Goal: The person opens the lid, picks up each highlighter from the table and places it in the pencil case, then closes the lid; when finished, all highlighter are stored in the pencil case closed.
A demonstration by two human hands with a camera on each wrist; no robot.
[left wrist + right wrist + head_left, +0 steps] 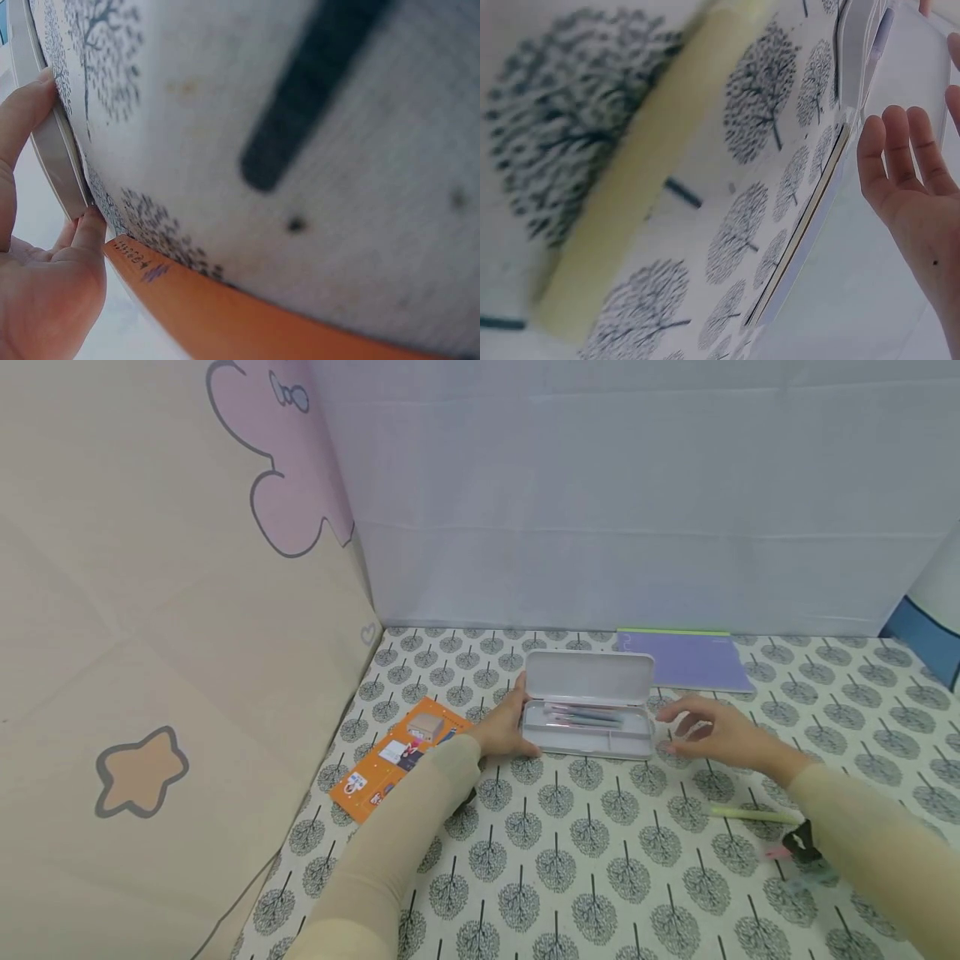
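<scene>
On the tree-patterned cloth (577,902), the pale pencil case (589,679) lay with its lid raised. The left hand (504,727) gripped its left end between thumb and fingers; the right hand (712,737), loosely bent and holding nothing, was just beside its right end. A steady left grip seemed wise, so the slim pens (587,719) inside would not roll.

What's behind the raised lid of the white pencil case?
In the head view, a purple notebook lies partly behind the pencil case, reaching out right of its lid. The lid hides the notebook's near left corner and anything else there.
</scene>
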